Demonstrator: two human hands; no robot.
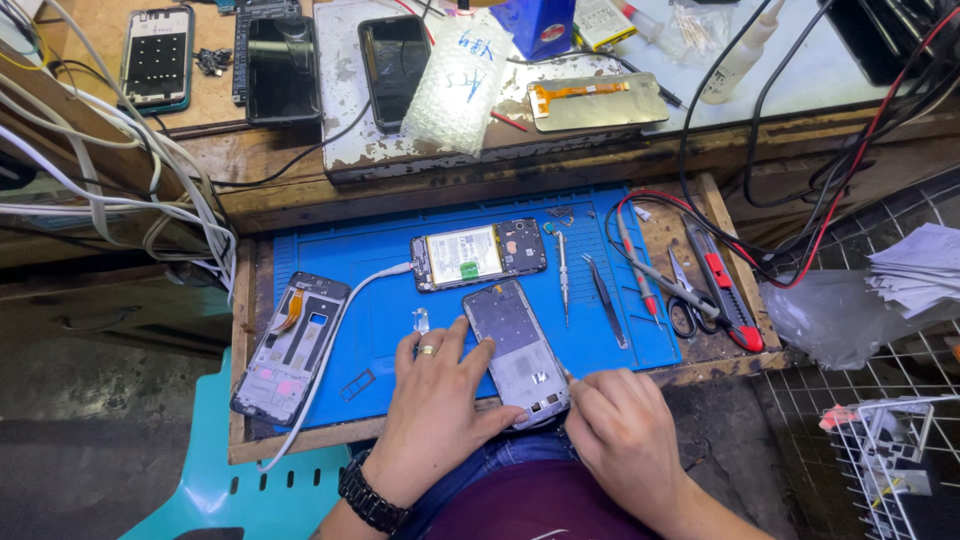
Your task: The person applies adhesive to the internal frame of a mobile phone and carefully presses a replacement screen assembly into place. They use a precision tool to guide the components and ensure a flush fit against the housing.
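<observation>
phone frame (517,352) between both hands (440,405)

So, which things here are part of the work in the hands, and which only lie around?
In hand:
left hand
right hand
grey phone frame

Lying about:
opened phone with battery
tweezers
screwdriver
scissors
red utility knife
phone housing
blue mat

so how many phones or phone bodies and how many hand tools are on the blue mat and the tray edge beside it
phone bodies: 3 (grey frame held by the left hand and right hand, opened phone with its battery showing, stripped frame at the mat's left)
hand tools: 5 (screwdriver, tweezers, scissors, red utility knife, red-tipped probe)
total: 8
</observation>
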